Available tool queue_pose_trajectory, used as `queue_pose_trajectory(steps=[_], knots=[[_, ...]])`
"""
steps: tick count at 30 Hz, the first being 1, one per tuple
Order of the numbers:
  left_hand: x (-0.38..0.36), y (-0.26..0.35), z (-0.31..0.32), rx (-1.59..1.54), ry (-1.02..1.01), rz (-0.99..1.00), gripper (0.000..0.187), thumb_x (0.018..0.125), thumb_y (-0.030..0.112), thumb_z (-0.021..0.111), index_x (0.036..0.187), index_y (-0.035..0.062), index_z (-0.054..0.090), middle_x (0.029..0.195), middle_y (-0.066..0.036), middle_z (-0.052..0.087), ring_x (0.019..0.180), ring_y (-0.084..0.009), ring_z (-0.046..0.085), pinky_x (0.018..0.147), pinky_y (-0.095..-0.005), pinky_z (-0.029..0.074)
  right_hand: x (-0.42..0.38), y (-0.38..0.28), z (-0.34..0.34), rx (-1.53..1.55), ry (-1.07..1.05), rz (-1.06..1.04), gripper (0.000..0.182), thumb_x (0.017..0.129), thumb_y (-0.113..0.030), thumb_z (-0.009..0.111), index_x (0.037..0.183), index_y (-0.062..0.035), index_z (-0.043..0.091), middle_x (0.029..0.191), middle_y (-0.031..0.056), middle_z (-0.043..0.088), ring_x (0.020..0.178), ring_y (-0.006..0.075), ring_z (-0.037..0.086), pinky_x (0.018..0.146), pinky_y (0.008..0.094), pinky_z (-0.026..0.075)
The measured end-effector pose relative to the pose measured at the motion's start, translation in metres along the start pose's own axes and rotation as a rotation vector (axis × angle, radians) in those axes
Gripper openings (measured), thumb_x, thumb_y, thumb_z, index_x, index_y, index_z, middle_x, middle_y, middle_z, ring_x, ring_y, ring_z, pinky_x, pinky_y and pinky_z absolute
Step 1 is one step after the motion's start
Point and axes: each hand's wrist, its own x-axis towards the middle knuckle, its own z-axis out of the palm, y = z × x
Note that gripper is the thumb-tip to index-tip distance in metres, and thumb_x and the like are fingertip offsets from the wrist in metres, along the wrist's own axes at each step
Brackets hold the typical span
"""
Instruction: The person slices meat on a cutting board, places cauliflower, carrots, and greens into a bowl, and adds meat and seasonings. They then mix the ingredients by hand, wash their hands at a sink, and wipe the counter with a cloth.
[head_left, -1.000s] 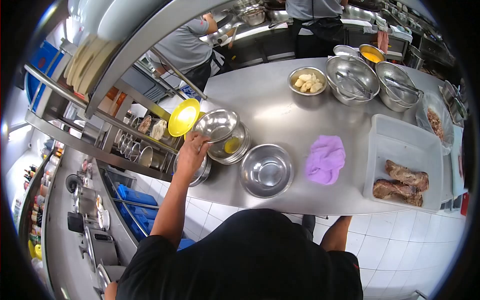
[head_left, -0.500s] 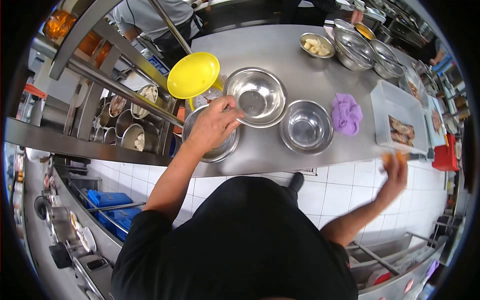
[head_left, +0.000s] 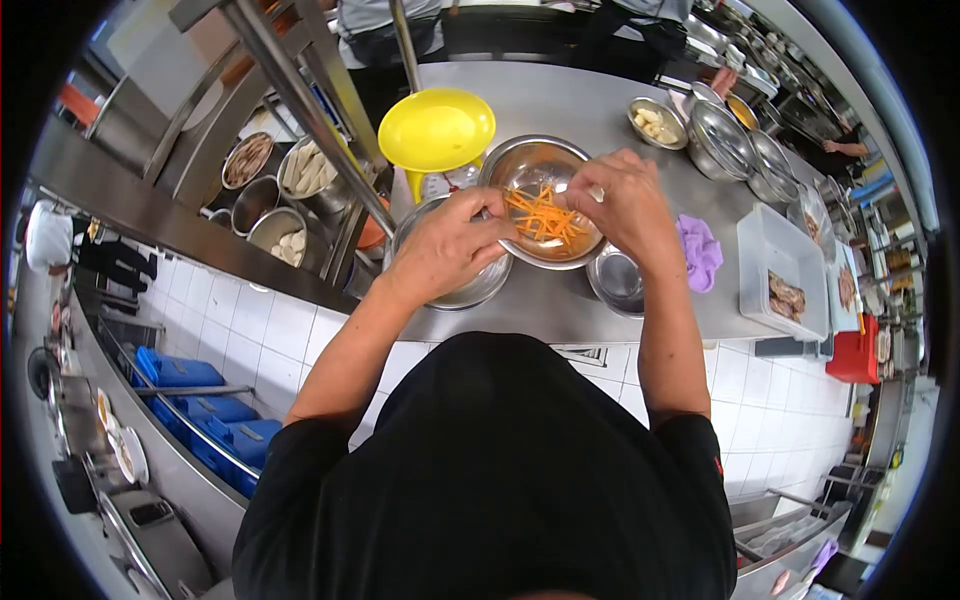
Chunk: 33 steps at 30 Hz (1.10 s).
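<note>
My left hand (head_left: 455, 245) pinches the left rim of a steel mixing bowl (head_left: 535, 150), with the thumb near its front edge. Orange carrot strips (head_left: 545, 222) lie in a loose heap inside this bowl. Over the bowl's right side, my right hand (head_left: 625, 205) has its fingers bent together, tips beside the carrot strips; what they hold, if anything, is hidden. Below my left hand sits a wider steel bowl (head_left: 480, 288), partly covered. Another steel bowl (head_left: 617, 280) stands under my right wrist, half hidden by the forearm.
A yellow pan (head_left: 437, 128) rests on a dial scale (head_left: 440, 185) behind my left hand. To the right are a purple cloth (head_left: 700, 253), a plastic tub (head_left: 765, 235) with meat and a red container (head_left: 853, 350). Metal shelving (head_left: 300, 120) borders the left. Co-workers stand across the table.
My right hand has come from beyond the table's front right edge, where something orange blurred in its fingers, to the bowl. Carrot strips now lie in the previously bare bowl.
</note>
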Motion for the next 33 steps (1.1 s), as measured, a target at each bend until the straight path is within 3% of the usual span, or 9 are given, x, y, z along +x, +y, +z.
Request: queue_pose_trajectory(steps=[3, 4, 8, 10, 15, 19, 24, 27, 33], knots=[[-0.007, 0.002, -0.008, -0.031, 0.034, -0.073, 0.027, 0.073, 0.006, 0.076, 0.098, 0.0119, 0.069, 0.106, -0.005, 0.057, 0.101, -0.0241, 0.06, 0.083, -0.0362, 0.052, 0.0, 0.019, 0.01, 0.103, 0.269, -0.232, 0.031, 0.081, -0.028, 0.074, 0.108, -0.0136, 0.074, 0.114, 0.0151, 0.066, 0.11, 0.033, 0.057, 0.099, 0.0433, 0.042], [-0.008, 0.003, -0.009, -0.034, 0.064, -0.069, 0.026, 0.073, 0.006, 0.075, 0.097, 0.0119, 0.069, 0.107, -0.006, 0.057, 0.101, -0.0243, 0.06, 0.083, -0.0362, 0.052, -0.007, 0.024, 0.001, 0.118, 0.221, -0.173, 0.035, 0.082, -0.028, 0.074, 0.113, -0.0127, 0.072, 0.134, 0.0144, 0.057, 0.122, 0.0341, 0.052, 0.105, 0.0429, 0.039], [-0.017, 0.012, -0.014, -0.051, 0.203, -0.102, 0.023, 0.076, 0.009, 0.074, 0.098, 0.0127, 0.069, 0.111, -0.006, 0.057, 0.101, -0.0252, 0.06, 0.084, -0.036, 0.051, -0.035, 0.049, -0.016, 0.361, 0.014, -0.083, 0.051, 0.073, -0.014, 0.078, 0.122, -0.0137, 0.067, 0.145, 0.0159, 0.05, 0.13, 0.0316, 0.051, 0.107, 0.0419, 0.041], [-0.016, 0.024, -0.018, -0.16, 0.158, -0.123, 0.021, 0.078, 0.01, 0.071, 0.099, 0.0127, 0.071, 0.112, -0.008, 0.057, 0.112, -0.025, 0.056, 0.093, -0.0352, 0.048, -0.04, 0.044, -0.007, 0.475, 0.016, -0.099, 0.051, 0.066, -0.001, 0.077, 0.115, -0.0095, 0.067, 0.13, 0.0157, 0.061, 0.115, 0.0295, 0.061, 0.095, 0.0366, 0.048], [-0.018, 0.07, -0.072, -0.193, 0.223, -0.155, 0.029, 0.083, 0.022, 0.074, 0.11, 0.0109, 0.071, 0.12, -0.011, 0.062, 0.093, -0.0211, 0.063, 0.079, -0.0304, 0.052, -0.03, 0.029, 0.009, 0.601, 0.055, -0.288, 0.036, 0.063, 0.008, 0.074, 0.097, -0.0037, 0.066, 0.094, 0.0087, 0.065, 0.083, 0.0203, 0.063, 0.072, 0.0297, 0.05], [-0.048, 0.099, -0.121, -0.262, 0.47, -0.176, 0.053, 0.082, 0.037, 0.078, 0.115, -0.0032, 0.068, 0.104, -0.019, 0.07, 0.071, -0.0138, 0.063, 0.062, -0.025, 0.05, -0.023, -0.003, 0.011, 0.67, -0.039, -0.491, 0.036, 0.062, 0.004, 0.079, 0.094, -0.0051, 0.066, 0.095, 0.0106, 0.065, 0.082, 0.0234, 0.064, 0.073, 0.032, 0.051], [-0.068, 0.123, -0.145, 0.176, 0.773, -0.202, 0.037, 0.091, 0.028, 0.068, 0.109, -0.0044, 0.067, 0.094, -0.016, 0.069, 0.075, -0.0175, 0.063, 0.063, -0.026, 0.048, -0.012, -0.033, 0.033, 0.725, -0.19, -0.681, 0.04, 0.062, 0.0, 0.081, 0.098, -0.0086, 0.066, 0.099, 0.0116, 0.065, 0.09, 0.0306, 0.065, 0.078, 0.0358, 0.052], [-0.085, 0.132, -0.155, 0.21, 1.027, -0.247, 0.033, 0.094, 0.027, 0.066, 0.106, -0.0035, 0.066, 0.092, -0.016, 0.068, 0.075, -0.0178, 0.063, 0.063, -0.027, 0.048, -0.011, -0.039, 0.039, 0.738, -0.272, -0.734, 0.042, 0.063, -0.004, 0.083, 0.1, -0.0098, 0.065, 0.101, 0.0132, 0.065, 0.096, 0.0338, 0.065, 0.08, 0.0379, 0.052], [-0.111, 0.126, -0.213, 0.198, 1.208, -0.192, 0.023, 0.098, 0.02, 0.061, 0.103, -0.0008, 0.069, 0.084, -0.008, 0.069, 0.074, -0.0125, 0.064, 0.063, -0.0236, 0.047, -0.006, -0.068, 0.036, 0.795, -0.325, -0.82, 0.041, 0.066, -0.007, 0.084, 0.102, -0.0097, 0.064, 0.106, 0.0134, 0.064, 0.096, 0.0332, 0.067, 0.077, 0.0381, 0.054]])
